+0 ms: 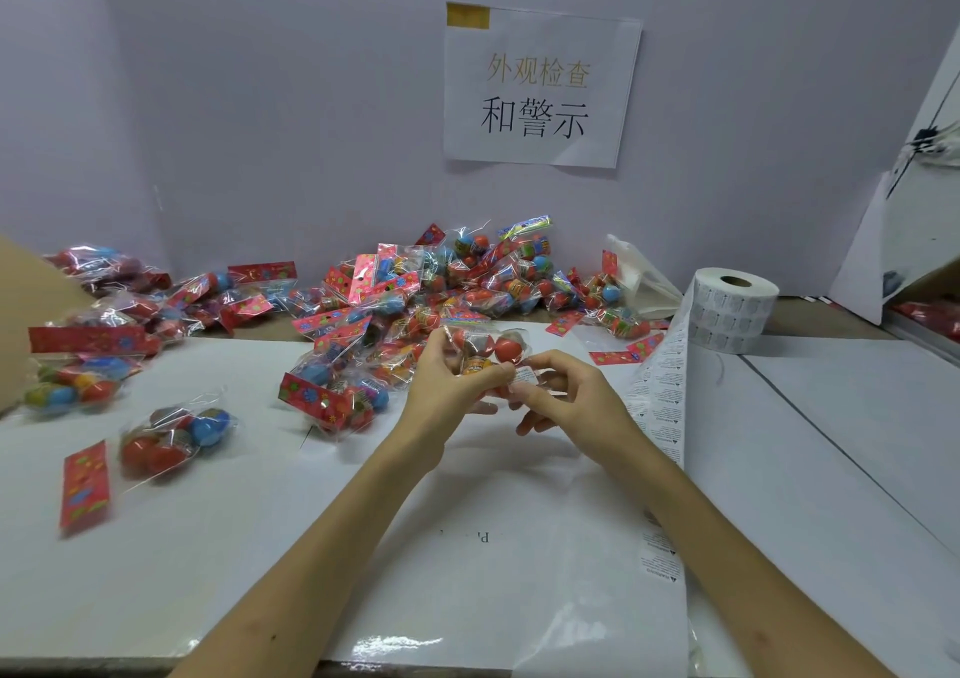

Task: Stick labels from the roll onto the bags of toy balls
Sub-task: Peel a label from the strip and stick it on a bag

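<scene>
My left hand (441, 386) grips a clear bag of toy balls (491, 347) with red balls inside, held above the middle of the table. Against the bag's lower right side my right hand (566, 397) pinches a small white label (524, 376) between thumb and forefinger. The label roll (730, 308) stands at the back right. Its printed strip (660, 397) trails down toward the table's front edge, passing under my right forearm.
A big heap of bagged balls (415, 288) lies along the back wall. More bags (176, 433) and a loose red header card (85, 485) lie at the left. A paper sign (540, 87) hangs on the wall. A cardboard edge (21, 324) stands far left.
</scene>
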Tool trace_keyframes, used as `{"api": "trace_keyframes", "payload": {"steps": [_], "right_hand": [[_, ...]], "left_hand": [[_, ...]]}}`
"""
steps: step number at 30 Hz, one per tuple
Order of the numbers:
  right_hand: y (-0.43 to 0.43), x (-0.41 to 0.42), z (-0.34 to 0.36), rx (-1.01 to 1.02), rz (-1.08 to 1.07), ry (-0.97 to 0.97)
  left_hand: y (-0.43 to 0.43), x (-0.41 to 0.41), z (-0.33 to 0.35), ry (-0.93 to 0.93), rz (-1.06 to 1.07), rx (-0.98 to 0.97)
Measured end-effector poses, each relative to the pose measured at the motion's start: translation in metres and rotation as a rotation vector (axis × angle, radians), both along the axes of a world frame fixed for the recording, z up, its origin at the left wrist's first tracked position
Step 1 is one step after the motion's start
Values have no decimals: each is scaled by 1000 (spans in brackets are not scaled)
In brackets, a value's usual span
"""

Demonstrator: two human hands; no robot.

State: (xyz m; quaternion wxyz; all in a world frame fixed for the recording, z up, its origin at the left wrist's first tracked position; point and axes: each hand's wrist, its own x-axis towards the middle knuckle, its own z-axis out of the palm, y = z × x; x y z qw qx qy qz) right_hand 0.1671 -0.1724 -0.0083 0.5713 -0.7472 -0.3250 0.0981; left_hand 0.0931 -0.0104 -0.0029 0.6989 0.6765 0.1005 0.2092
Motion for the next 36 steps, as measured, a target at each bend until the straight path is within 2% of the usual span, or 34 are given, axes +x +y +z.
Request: {"api": "trace_keyframes", "payload": {"steps": [12, 29, 36], "right_hand": [[-1, 0, 5, 74, 70, 132], [-1, 0, 6, 124, -33, 105], [-4, 1, 9, 154, -12, 181]], "left_hand": [[0, -1, 3, 64, -40, -165], [-2, 1, 1, 29, -129, -88], [0, 0, 1, -5, -147, -103]]}}
